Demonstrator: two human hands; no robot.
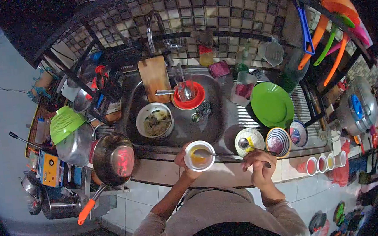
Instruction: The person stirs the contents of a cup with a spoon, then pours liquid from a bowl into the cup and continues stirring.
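Note:
My left hand (pixel 181 160) is wrapped round the side of a white cup (pixel 201 166), tipped so its mouth faces me. Some yellow-orange stuff shows inside it. In my right hand (pixel 260 164) is a metal spoon (pixel 223 157), its bowl end inside the cup. Close to my right hand stands a bowl (pixel 257 136) with yellow contents and another spoon (pixel 244 142) in it. Beside that are a striped bowl (pixel 281 134) with purple contents and a smaller blue-and-white bowl (pixel 298 128).
The sink (pixel 218 133) holds a white bowl of scraps (pixel 139 128), a red bowl (pixel 200 101) and a wooden board (pixel 153 74). A green plate (pixel 272 103) leans on the drainer. Several small cups (pixel 311 166) line the counter at right. A frying pan (pixel 102 157) sits left.

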